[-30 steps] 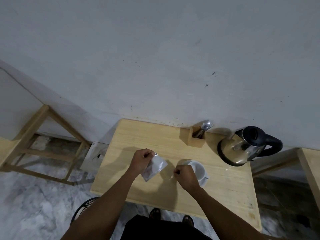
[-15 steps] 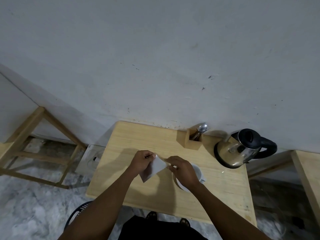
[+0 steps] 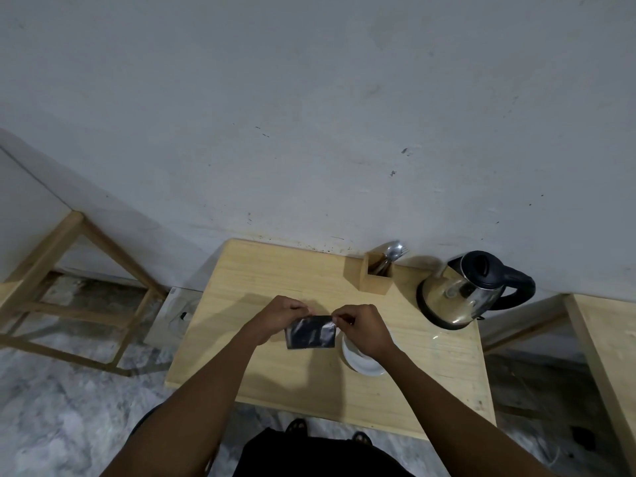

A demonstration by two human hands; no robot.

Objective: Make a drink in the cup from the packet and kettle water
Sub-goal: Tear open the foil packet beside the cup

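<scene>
A small shiny silver packet (image 3: pixel 310 332) hangs flat above the wooden table (image 3: pixel 282 280), facing me. My left hand (image 3: pixel 275 317) pinches its top left corner and my right hand (image 3: pixel 361 330) pinches its top right corner. Under my right hand sits a white cup on a white saucer (image 3: pixel 363 364), mostly hidden by the hand. A steel kettle (image 3: pixel 463 294) with a black lid and handle stands at the table's back right, by the wall.
A wooden holder (image 3: pixel 375 277) with spoons stands at the back of the table, left of the kettle. Wooden frames stand left (image 3: pixel 69 270) and right (image 3: pixel 599 339) of the table. The wall runs close behind. My feet show below the table's near edge.
My right hand came off the cup and took the packet's right corner. The packet turned from tilted in my left hand to held flat between both hands.
</scene>
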